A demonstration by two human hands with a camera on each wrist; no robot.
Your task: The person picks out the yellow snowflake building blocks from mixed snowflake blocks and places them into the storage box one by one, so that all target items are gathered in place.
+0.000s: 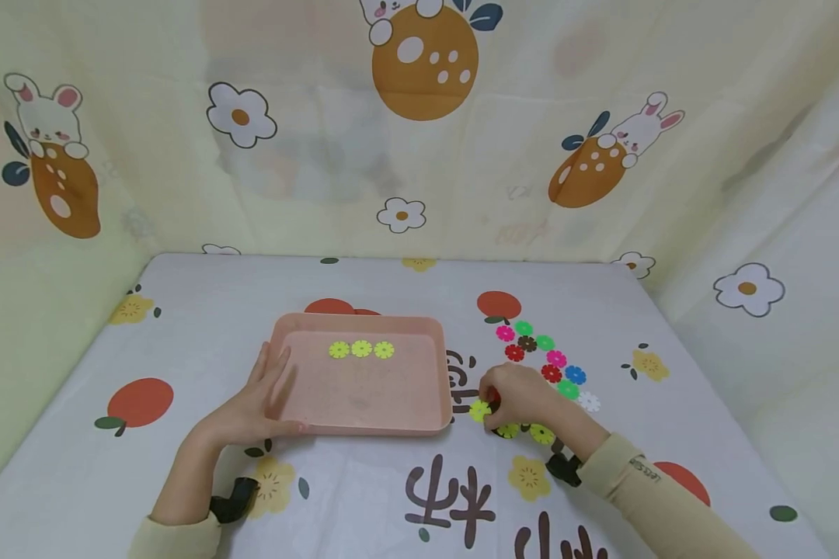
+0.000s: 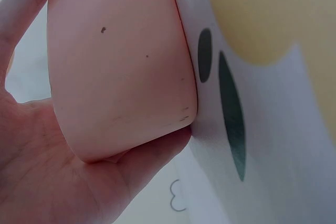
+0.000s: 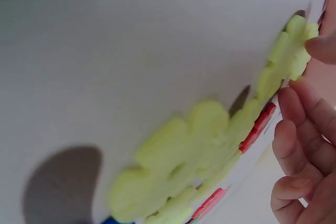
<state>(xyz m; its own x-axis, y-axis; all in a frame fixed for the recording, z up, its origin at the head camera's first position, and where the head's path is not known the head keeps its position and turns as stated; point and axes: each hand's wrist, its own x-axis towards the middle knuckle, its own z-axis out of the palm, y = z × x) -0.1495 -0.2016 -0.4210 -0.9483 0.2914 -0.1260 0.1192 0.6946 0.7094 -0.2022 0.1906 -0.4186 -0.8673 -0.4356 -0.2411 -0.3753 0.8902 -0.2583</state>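
A pink tray (image 1: 370, 400) lies on the table with three yellow flower pieces (image 1: 361, 348) in a row inside it. My left hand (image 1: 245, 410) grips its left end; the left wrist view shows the thumb (image 2: 157, 153) along the tray's outer wall (image 2: 121, 72). Just right of the tray, my right hand (image 1: 524, 396) pinches a yellow flower piece (image 1: 479, 411) between thumb and fingers. The right wrist view has this piece (image 3: 287, 51) at the fingertips. More yellow flower pieces (image 1: 541, 434) lie below the right hand, partly covered by it.
Beyond the right hand, several flower pieces in pink, green, red, brown, blue and white, such as a blue one (image 1: 576, 375), trail across the table. A printed cloth (image 1: 454, 497) covers the table, and a patterned curtain (image 1: 308, 186) hangs behind and at both sides.
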